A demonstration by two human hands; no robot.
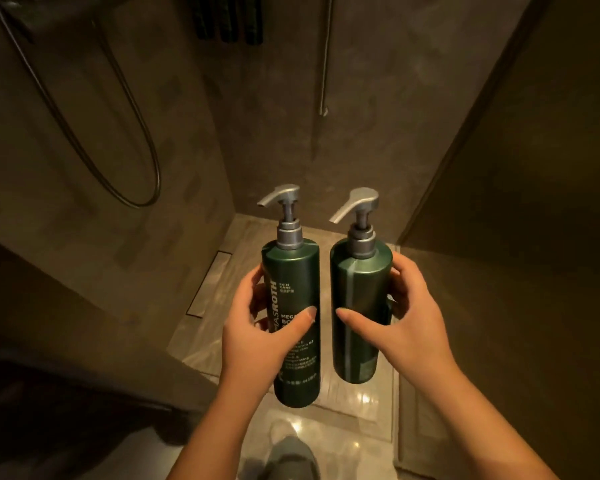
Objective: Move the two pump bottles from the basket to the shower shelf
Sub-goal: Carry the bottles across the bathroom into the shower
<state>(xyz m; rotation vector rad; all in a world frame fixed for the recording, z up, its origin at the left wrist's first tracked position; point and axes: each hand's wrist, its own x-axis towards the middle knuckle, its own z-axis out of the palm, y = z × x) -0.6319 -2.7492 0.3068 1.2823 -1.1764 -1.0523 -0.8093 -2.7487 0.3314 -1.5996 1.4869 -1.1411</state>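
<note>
I hold two dark green pump bottles upright in front of me, side by side, above the shower floor. My left hand [257, 327] grips the left pump bottle [293, 282], whose white lettering faces me. My right hand [402, 317] grips the right pump bottle [361, 289], turned so its plain back seam shows. Both have grey pump heads pointing left. At the top of the view, dark bottles stand in a wall rack [229, 24], only their lower parts visible. No basket is in sight.
A shower hose [132, 188] loops down the left wall. A thin metal rod [324, 64] hangs on the back wall. A floor drain slot [210, 282] runs along the left wall. A glass panel [499, 168] stands at right. My foot [288, 459] is on the glossy floor.
</note>
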